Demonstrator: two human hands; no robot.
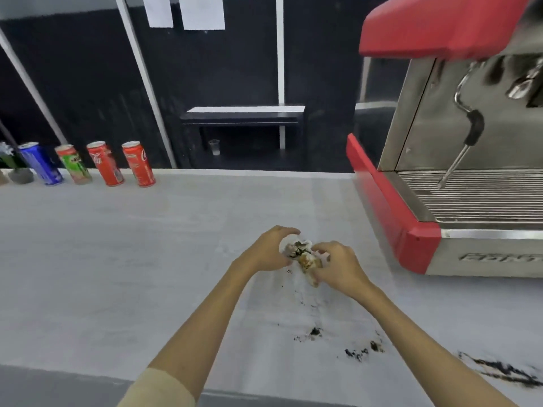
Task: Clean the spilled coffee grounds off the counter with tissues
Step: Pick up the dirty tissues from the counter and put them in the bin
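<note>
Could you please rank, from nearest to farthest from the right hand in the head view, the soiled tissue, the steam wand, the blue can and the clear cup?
From the right hand:
1. Tissue, held in both hands.
2. Steam wand, up to the right on the machine.
3. Clear cup, behind the counter under the dark shelf.
4. Blue can, far left on the counter's back edge.

Near centre of pale grey counter (117, 259): crumpled white tissue wad (304, 257), between left hand (269, 254) and right hand (338, 268), both curled round it. Nearer the front edge, right of centre: scattered dark coffee grounds (316, 332). At right: red-and-steel espresso machine (440, 201). Along the far edge at left, in a row: four drink cans (107, 164), with small potted plant (17, 168) further left. Behind the counter: low black shelf unit (244, 118), with clear plastic cup (214, 147) beneath.
</note>
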